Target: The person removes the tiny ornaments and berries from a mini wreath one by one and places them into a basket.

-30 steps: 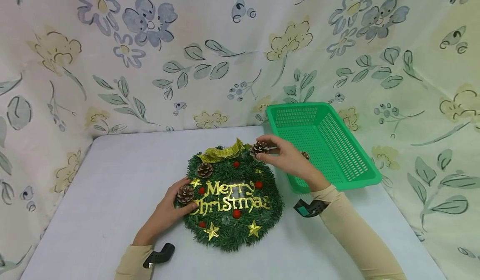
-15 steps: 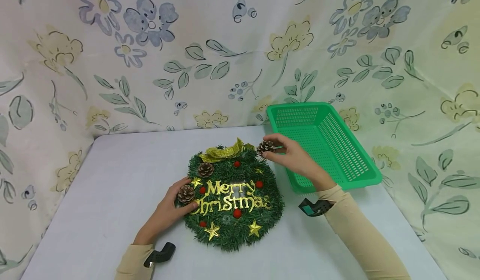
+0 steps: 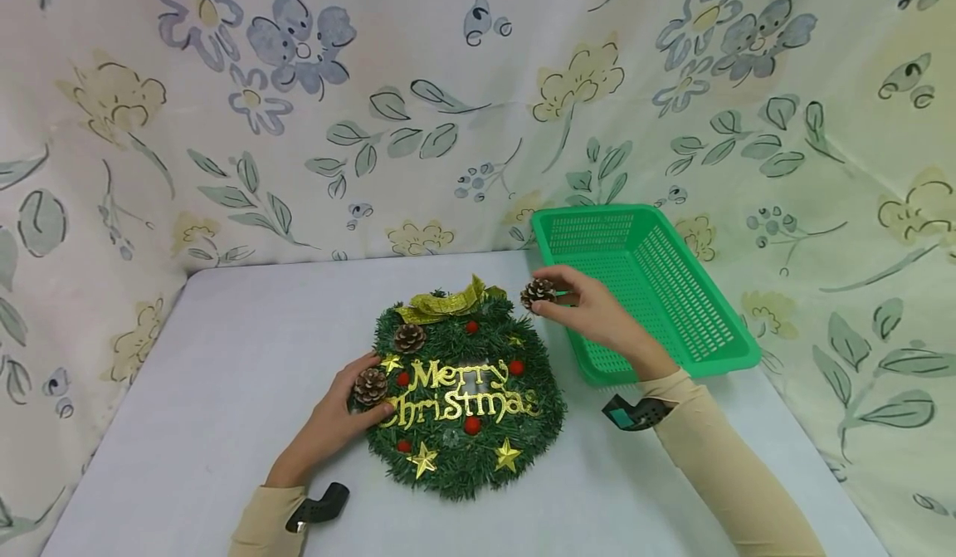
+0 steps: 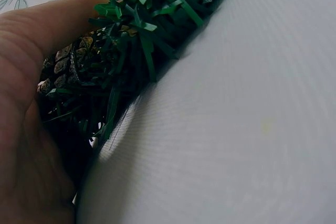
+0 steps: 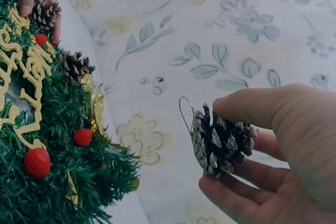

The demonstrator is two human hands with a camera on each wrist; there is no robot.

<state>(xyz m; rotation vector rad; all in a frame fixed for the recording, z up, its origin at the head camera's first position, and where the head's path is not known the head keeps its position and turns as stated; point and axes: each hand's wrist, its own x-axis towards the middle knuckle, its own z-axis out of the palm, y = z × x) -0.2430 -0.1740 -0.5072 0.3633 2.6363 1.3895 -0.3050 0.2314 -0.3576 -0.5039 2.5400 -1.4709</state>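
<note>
My right hand (image 3: pixel 597 316) pinches a brown pine cone (image 3: pixel 538 293) between thumb and fingers, above the table just right of the wreath's top. In the right wrist view a thin wire loop (image 5: pixel 185 113) sticks out from the base of that pine cone (image 5: pixel 218 142). The green Christmas wreath (image 3: pixel 456 343) lies flat, bearing gold "Merry Christmas" lettering (image 3: pixel 422 373), red balls, gold stars and a gold ribbon bow (image 3: pixel 441 304). My left hand (image 3: pixel 332 420) grips its left edge, thumb and fingers around an attached pine cone (image 3: pixel 369 386). Another pine cone (image 3: pixel 408 338) sits at upper left.
A green plastic basket (image 3: pixel 709 308) stands at the back right, behind my right forearm. Its near left part is hidden by my hand. The white table (image 3: pixel 246 333) meets a floral cloth backdrop (image 3: pixel 418 142) at the rear.
My right hand has moved right with the pine cone, from over the wreath's top right edge to beside it. The left hand and the wreath have stayed in place.
</note>
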